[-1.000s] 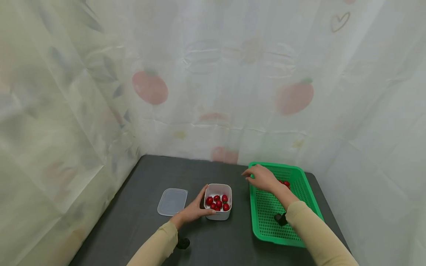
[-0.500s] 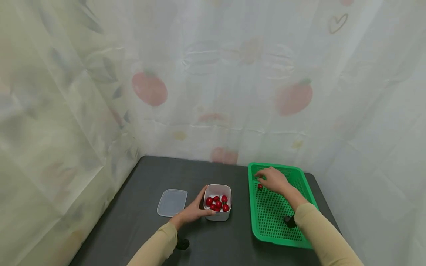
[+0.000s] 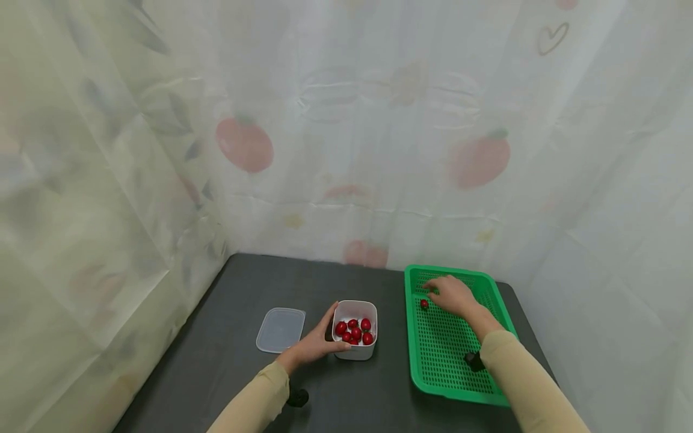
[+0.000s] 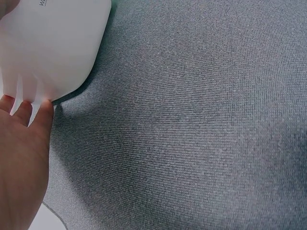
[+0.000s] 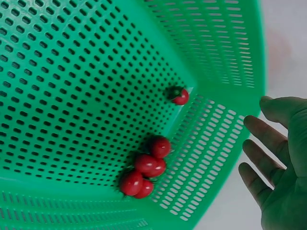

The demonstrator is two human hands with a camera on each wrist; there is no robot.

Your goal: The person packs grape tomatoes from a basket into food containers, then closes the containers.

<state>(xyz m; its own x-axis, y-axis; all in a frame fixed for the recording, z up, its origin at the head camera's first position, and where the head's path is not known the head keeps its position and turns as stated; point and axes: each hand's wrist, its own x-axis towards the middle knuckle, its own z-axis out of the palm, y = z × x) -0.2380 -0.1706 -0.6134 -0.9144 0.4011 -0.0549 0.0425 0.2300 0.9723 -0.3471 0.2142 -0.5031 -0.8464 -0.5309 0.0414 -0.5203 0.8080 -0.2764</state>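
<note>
My left hand (image 3: 316,344) grips a white plastic food container (image 3: 354,353) by its left side, thumb along the front, fingers behind. In the left wrist view several fingertips press on the translucent container wall (image 4: 62,48). Several cherry tomatoes (image 3: 355,334) lie inside it. My right hand (image 3: 453,296) hovers over the far end of a green perforated basket (image 3: 412,349), holding nothing. The right wrist view shows its loosely spread fingers beside the basket's end rim. Within the basket, a cluster of cherry tomatoes (image 5: 145,164) sits near one corner, with a single cherry tomato (image 5: 181,97) apart from it.
A flat translucent lid (image 3: 280,329) lies left of the container on the dark table (image 3: 379,397). Printed curtains (image 3: 346,120) hang behind the table and along both sides. The basket takes up the table's right part.
My right hand has moved right, from over the basket's left rim to over its far inside, and a tomato on the basket's left side has come into sight. The left hand keeps its grip.
</note>
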